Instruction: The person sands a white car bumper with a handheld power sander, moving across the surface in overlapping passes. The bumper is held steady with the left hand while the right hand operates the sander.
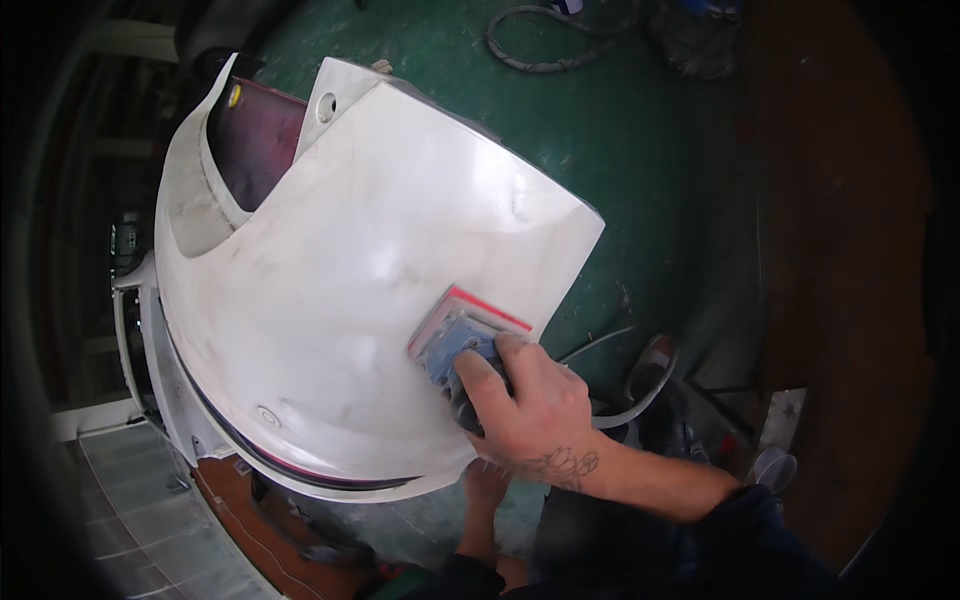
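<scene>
A looped grey hose [545,67] lies on the far part of the green floor [640,180], and a dusty, bag-like object [700,48] sits at the floor's far right. A brown surface [840,220] borders the floor's right side; a grey tiled surface [125,490] extends left of the floor, on the near side.

No readable text, no legible labels, no brands, no numbers, no signs made out

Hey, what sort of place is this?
Probably a car-body workshop: the right hand holds a sander on a white bumper-like panel, and a hose lies on the green floor.
</scene>
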Available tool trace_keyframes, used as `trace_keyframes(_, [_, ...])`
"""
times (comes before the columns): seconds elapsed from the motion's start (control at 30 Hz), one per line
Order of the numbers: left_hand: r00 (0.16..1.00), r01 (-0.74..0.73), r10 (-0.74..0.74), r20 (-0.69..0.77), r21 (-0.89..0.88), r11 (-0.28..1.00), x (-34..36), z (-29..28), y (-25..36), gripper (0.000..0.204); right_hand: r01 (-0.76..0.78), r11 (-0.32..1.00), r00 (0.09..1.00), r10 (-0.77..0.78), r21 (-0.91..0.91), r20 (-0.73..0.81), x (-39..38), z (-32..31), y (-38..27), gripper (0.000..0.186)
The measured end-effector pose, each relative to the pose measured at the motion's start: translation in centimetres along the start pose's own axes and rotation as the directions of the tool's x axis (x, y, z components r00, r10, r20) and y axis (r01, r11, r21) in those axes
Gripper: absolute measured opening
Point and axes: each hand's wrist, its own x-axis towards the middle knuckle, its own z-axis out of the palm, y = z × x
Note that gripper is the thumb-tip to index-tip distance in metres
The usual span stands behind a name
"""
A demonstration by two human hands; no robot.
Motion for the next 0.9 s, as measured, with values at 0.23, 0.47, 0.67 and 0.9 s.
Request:
trace_keyframes(0.23, [0.999,-0.031,0.036,-0.022,0.179,0.983,-3.2,-4.1,1.9,0.039,-0.019,0.995,0.998,0.025,-0.103,0.062,1.9,-1.5,0.4,0.070])
trace_keyframes(0.47, [0.988,0.140,-0.082,-0.129,0.552,0.822,-6.5,-7.6,1.8,0.044,0.008,0.969,0.990,0.027,-0.248,0.137,3.1,-2.4,-0.4,0.061])
trace_keyframes(0.67, [0.901,0.348,-0.419,-0.108,0.755,0.555,-11.1,-7.6,-4.7,0.029,-0.066,0.949,0.993,0.094,-0.309,0.076,0.9,-3.1,2.2,0.054])
trace_keyframes(0.9, [0.982,-0.070,0.185,0.039,0.984,0.163,-14.9,0.4,1.9,0.025,-0.093,0.900,0.946,0.213,-0.427,0.244,16.0,-4.4,-4.1,0.054])
